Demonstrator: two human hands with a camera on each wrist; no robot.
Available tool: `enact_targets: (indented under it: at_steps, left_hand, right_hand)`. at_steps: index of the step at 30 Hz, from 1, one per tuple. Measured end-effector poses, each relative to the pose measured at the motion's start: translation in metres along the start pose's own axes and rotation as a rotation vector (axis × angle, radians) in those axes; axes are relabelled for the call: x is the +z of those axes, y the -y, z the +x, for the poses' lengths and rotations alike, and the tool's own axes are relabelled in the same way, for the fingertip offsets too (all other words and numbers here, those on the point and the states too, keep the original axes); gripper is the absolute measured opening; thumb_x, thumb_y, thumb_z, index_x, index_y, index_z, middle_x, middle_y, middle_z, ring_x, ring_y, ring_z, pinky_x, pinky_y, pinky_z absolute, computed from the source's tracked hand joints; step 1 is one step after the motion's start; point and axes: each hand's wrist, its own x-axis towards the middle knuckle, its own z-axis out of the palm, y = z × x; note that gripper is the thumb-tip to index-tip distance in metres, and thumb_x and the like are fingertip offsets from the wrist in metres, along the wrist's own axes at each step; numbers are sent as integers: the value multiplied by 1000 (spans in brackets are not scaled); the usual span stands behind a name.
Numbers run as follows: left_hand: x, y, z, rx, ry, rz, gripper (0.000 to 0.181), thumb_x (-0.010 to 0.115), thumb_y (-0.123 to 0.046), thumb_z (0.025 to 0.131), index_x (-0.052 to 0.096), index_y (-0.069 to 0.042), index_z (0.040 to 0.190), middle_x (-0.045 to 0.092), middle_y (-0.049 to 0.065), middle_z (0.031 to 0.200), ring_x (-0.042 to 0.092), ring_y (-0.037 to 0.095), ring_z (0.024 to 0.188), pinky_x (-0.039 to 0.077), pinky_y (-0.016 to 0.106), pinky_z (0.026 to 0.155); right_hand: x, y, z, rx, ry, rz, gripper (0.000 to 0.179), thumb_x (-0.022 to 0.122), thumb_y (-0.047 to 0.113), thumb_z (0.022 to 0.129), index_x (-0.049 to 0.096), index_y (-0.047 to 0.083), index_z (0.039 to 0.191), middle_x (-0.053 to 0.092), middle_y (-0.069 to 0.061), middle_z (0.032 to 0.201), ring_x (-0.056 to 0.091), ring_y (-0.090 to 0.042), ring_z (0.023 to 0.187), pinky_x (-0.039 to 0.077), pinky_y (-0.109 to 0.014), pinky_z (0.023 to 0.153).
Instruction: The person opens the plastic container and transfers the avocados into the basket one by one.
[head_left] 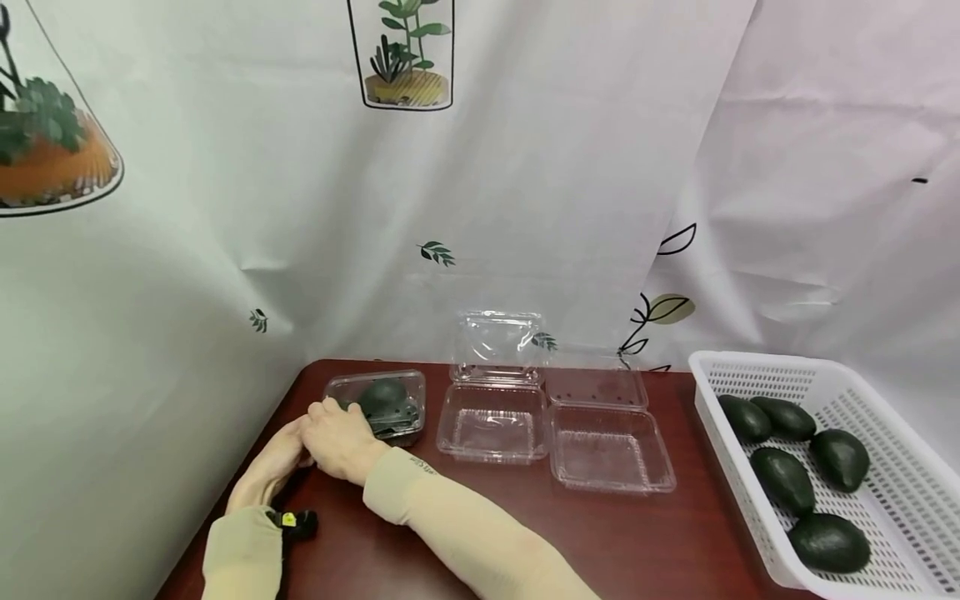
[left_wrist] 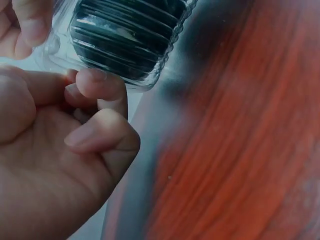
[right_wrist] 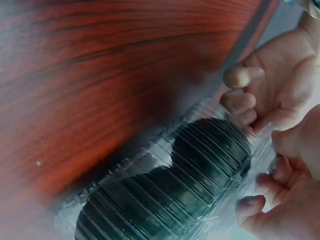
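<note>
The left hand [head_left: 276, 457] and right hand [head_left: 337, 437], fingers curled, pinched the leftmost clamshell's [head_left: 348, 387] edge, its avocados [head_left: 384, 393] seemingly packed; two open clamshells [head_left: 491, 425] and five basketed avocados [head_left: 840, 460] remained.

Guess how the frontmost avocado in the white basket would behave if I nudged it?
That avocado would probably roll or wobble, since it is rounded. Its skin has a sheen, so it might feel slippery. The walls of the white basket would likely keep it in.

The avocados [head_left: 782, 482] are dark green, the table [head_left: 360, 558] dark-grained red-brown, the basket [head_left: 900, 500] white, the cloth [head_left: 555, 167] leaf-printed white.
</note>
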Motion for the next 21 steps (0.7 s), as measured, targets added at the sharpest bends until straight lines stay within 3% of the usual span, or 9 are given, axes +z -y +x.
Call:
enact_targets:
  at_steps: [5, 7, 13, 17, 21]
  left_hand:
    - [1, 1, -1, -48, -14, 36, 21, 39, -14, 104, 57, -17, 92, 54, -4, 73, 52, 10, 65, 44, 26, 60]
    - [2, 1, -1, -46, -5, 26, 21, 38, -13, 104, 54, -15, 91, 51, -4, 70, 50, 9, 62, 42, 25, 58]
    - [-4, 1, -1, -41, 26, 68, 29, 34, -30, 108, 49, -15, 88, 46, -3, 70, 43, 9, 63, 40, 26, 60]
    - [-5, -5, -2, -63, -11, 130, 33, 34, -36, 108, 50, -11, 93, 48, -1, 73, 45, 12, 64, 41, 30, 62]
    - [0, -10, -2, -61, -51, 180, 27, 39, -30, 106, 54, -8, 105, 52, -1, 74, 49, 14, 65, 43, 31, 62]
  right_hand:
    - [1, -1, -2, 9, -16, 53, 26, 71, 35, 88, 60, 28, 111, 48, 10, 105, 44, -9, 101, 44, -33, 76]
    - [1, -1, -3, 17, -29, 68, 27, 73, 36, 87, 60, 27, 109, 48, 10, 105, 44, -9, 101, 44, -33, 75]
    - [-20, -9, 3, 85, -78, 220, 25, 73, 31, 88, 57, 25, 107, 49, 9, 104, 46, -8, 100, 42, -28, 68]
    - [-22, -9, 3, 93, -80, 250, 23, 72, 28, 88, 58, 25, 106, 50, 10, 103, 46, -8, 98, 40, -26, 68]
    - [-16, -5, 0, 90, -86, 225, 17, 70, 26, 89, 59, 25, 101, 51, 10, 99, 46, -9, 96, 38, -26, 66]
